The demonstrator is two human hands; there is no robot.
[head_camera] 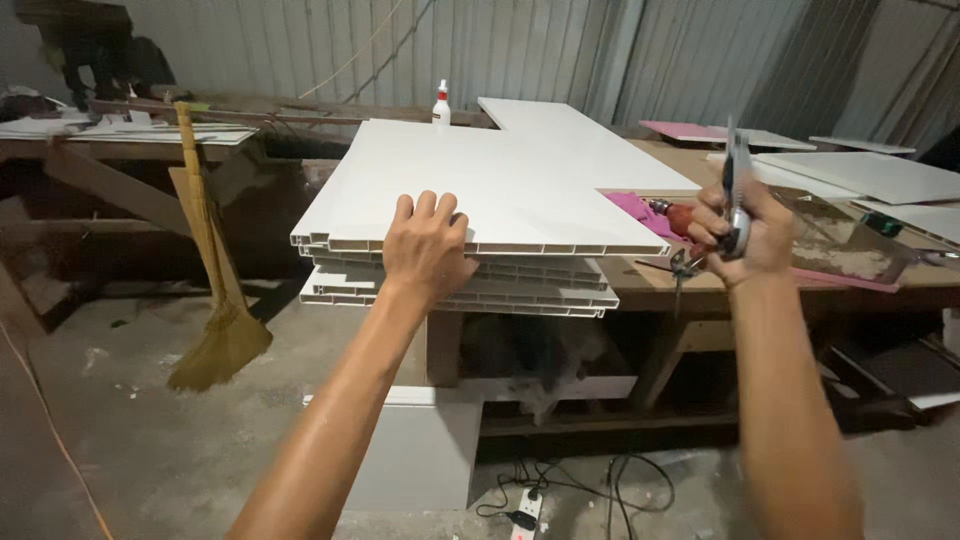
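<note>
On the near edge of the top white panel, the left hand lies palm down, its fingers side by side and reaching onto the flat top face while the heel of the hand hangs over the ribbed, hollow edge. It presses on the panel rather than gripping it. That panel is the uppermost of a stack of white hollow panels, whose open cells show along the near side; the stack overhangs the near left corner of a wooden workbench.

To the right, the right hand is raised above the bench edge and closed in a fist around a slim metal tool, which stands nearly upright out of the top of the fist; its exact kind cannot be told. Just left of this hand, on the bench, lie a red-bodied power tool on a pink sheet and a small pair of dark pliers at the bench edge.

Farther back, a white glue bottle stands at the far end of the panels. More white sheets lie on the bench at the far right. At the left, a straw broom leans against a darker bench. Near the bottom, on the concrete floor, a white power strip lies with black cables beside a white box-like block.
</note>
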